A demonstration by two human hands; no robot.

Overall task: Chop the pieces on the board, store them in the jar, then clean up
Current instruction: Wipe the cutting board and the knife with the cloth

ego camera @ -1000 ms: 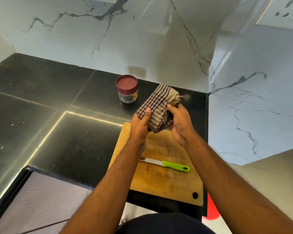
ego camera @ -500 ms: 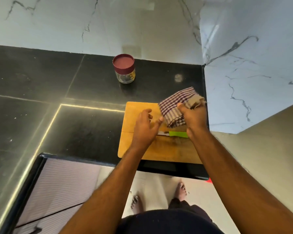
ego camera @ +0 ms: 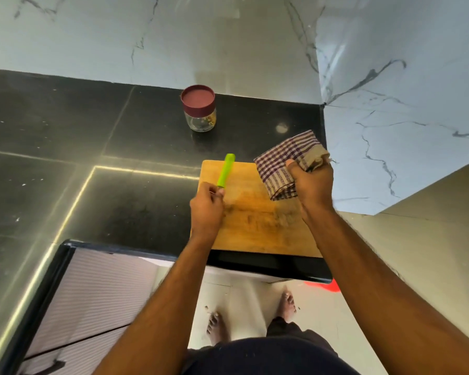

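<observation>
The black worktop (ego camera: pixel 65 147) is carrying the wooden board (ego camera: pixel 255 212) at its front edge. Over the board's far right corner, the right hand (ego camera: pixel 313 185) is clutching a checked cloth (ego camera: pixel 282 163). The lidded jar (ego camera: pixel 199 108) is standing beyond the board. At the board's left edge, the left hand (ego camera: pixel 206 209) is gripping the knife (ego camera: pixel 225 171) at the blade end, its green handle pointing away.

arms (ego camera: pixel 157 307): I see both bare, no sleeves
feet (ego camera: pixel 287 307): bare
clothing (ego camera: pixel 268 355): dark garment at my waist

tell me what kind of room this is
Most likely a home kitchen: a black stone countertop against marble-look wall tiles, with a wooden chopping board, a green-handled knife and a lidded jar.
</observation>
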